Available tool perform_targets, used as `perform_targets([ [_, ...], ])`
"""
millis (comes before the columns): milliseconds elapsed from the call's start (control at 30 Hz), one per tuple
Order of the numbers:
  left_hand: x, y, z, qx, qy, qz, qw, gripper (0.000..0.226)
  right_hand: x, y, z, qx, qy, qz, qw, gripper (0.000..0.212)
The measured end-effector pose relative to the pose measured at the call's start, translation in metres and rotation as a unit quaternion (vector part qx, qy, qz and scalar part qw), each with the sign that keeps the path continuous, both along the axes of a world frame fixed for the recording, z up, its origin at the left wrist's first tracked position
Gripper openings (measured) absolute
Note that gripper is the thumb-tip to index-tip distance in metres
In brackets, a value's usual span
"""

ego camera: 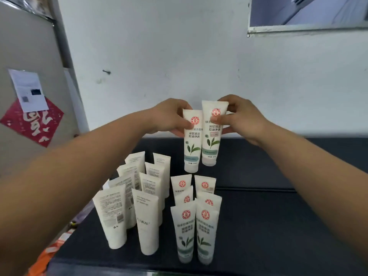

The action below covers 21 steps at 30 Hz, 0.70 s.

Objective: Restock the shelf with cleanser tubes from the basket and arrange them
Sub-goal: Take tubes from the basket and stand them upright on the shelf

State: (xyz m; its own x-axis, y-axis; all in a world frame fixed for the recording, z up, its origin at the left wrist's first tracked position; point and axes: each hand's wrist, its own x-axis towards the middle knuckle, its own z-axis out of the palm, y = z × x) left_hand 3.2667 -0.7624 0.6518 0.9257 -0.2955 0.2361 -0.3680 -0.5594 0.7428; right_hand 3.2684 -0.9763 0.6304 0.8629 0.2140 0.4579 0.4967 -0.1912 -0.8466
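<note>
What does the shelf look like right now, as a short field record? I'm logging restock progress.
left hand: grips first leaf-print tube near its top, raised above the dark shelf
right hand: grips second leaf-print tube, beside the first
standing leaf-print tubes: two columns, caps down, on the dark shelf
plain white tubes: two columns, left of those

scuffed white wall (179, 56) sat behind it all, red paper square (32, 122) with white brushwork was stuck on the beige panel (29, 46) at left, printed sheet (28, 89) overlapped its top corner, small dark nail (106, 72) poked out of the wall, window frame (306, 28) was up top right
</note>
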Motion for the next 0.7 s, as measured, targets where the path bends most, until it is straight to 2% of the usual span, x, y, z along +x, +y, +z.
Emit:
perform_targets([
  [267,0.065,0.007,-0.023,0.163,-0.024,0.021,0.986,0.020,0.054,0.014,-0.050,-0.084,0.031,-0.054,0.994,0.025],
  [467,0.085,0.003,-0.052,0.221,0.039,0.016,0.974,0.017,0.075,0.020,-0.083,-0.155,0.088,-0.045,0.983,0.025],
  [567,0.088,-0.003,-0.070,0.290,0.071,-0.001,0.954,0.015,0.077,0.023,-0.096,-0.227,0.112,-0.040,0.967,0.025],
  [700,0.093,-0.003,-0.090,0.353,0.086,-0.029,0.931,0.017,0.079,0.025,-0.113,-0.274,0.132,-0.035,0.952,0.023],
])
